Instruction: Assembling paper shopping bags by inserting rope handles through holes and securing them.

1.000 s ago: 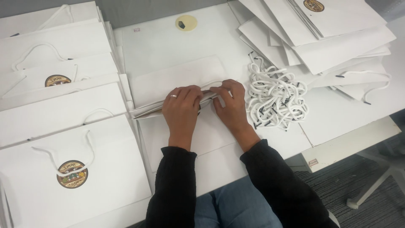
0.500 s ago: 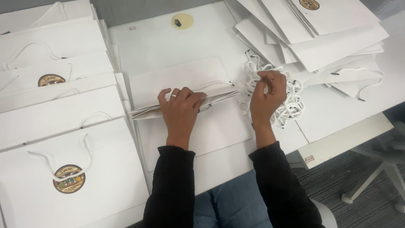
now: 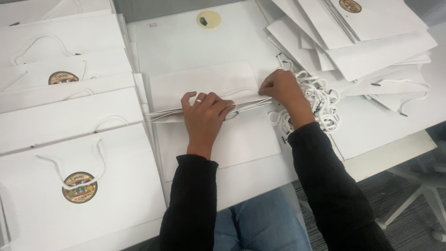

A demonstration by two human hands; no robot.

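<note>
On flat bag (image 3: 218, 88): left hand (image 3: 204, 116) pressing, right hand (image 3: 278, 88) pinching edge.

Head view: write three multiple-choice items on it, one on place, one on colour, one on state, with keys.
1. Where is the pile of cord handles?
A. Beside the right hand
B. On the floor
C. On the left stack

2. What colour is the flat bag under the hands?
A. Brown
B. White
C. Black

3. How is the left hand placed?
A. Raised in the air
B. Holding scissors
C. Pressed down on the bag's fold

Answers: 1 A, the cords lie just right of that hand. 2 B, the paper is white. 3 C, its fingers lie on the folded edge.
</note>
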